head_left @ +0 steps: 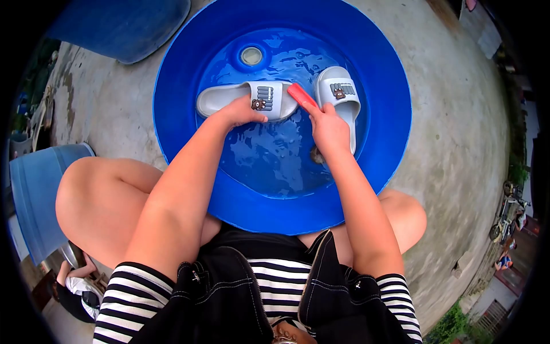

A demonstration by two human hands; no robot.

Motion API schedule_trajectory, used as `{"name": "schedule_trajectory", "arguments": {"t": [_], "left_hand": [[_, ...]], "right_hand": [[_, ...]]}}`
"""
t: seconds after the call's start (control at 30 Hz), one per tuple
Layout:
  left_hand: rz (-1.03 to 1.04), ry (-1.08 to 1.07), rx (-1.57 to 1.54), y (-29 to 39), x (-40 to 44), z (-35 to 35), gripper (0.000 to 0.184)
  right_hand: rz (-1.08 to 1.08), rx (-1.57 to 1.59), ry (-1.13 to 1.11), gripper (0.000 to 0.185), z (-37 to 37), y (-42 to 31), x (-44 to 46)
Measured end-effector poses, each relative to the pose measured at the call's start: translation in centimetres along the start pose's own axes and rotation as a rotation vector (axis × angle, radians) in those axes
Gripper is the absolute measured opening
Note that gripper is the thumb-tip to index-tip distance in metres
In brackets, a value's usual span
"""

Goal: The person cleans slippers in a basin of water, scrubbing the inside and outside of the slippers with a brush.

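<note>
Item: light-grey rubber slipper with a bear-figured strap (275, 98); lies crosswise in the round blue plastic basin (395, 114), heel toward the left wall, toe toward the middle.
Item: matching light-grey slipper (338, 90); by the basin's right wall, toe toward the far edge.
Item: red plastic bar-shaped tool (301, 96), probably a brush; working face not visible.
Contents: shallow clear water (275, 166) over the basin floor.

Handling note: scrubbing looks to be in hand. Best done with the crosswise slipper held firm at the strap, the tool's face flat to the sole, short strokes toward the toe, water kept low.

Left hand (239, 112): gripping the slipper at the strap opening, thumb near side, fingers hidden; forearm angled in over the near edge.
Right hand (332, 131): closed round the tool, thumb along it, tip angled at the toe; contact cannot be told.
</note>
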State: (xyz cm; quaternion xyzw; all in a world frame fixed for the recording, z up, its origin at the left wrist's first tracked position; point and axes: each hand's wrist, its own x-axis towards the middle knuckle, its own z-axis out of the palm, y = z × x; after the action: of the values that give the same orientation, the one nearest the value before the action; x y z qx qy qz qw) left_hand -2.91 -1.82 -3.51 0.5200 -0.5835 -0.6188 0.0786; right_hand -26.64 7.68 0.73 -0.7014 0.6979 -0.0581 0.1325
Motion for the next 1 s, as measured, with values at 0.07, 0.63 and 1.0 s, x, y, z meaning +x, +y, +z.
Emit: {"name": "schedule_trajectory", "arguments": {"t": [0.07,0.63,1.0], "left_hand": [[-0.019,-0.013,-0.01,0.0,-0.2,0.0,0.069],[-0.038,-0.031,-0.057,0.4,-0.4,0.3,0.069],[0.041,0.004,-0.085,-1.1,0.4,0.6,0.071]], "right_hand": [[-0.004,-0.011,-0.012,0.046,1.1,-0.4,-0.5],[0.088,0.155,0.022,0.034,0.9,-0.3,0.1],[0.063,0.184,-0.156,0.036,2.6,-1.7,0.1]]}}
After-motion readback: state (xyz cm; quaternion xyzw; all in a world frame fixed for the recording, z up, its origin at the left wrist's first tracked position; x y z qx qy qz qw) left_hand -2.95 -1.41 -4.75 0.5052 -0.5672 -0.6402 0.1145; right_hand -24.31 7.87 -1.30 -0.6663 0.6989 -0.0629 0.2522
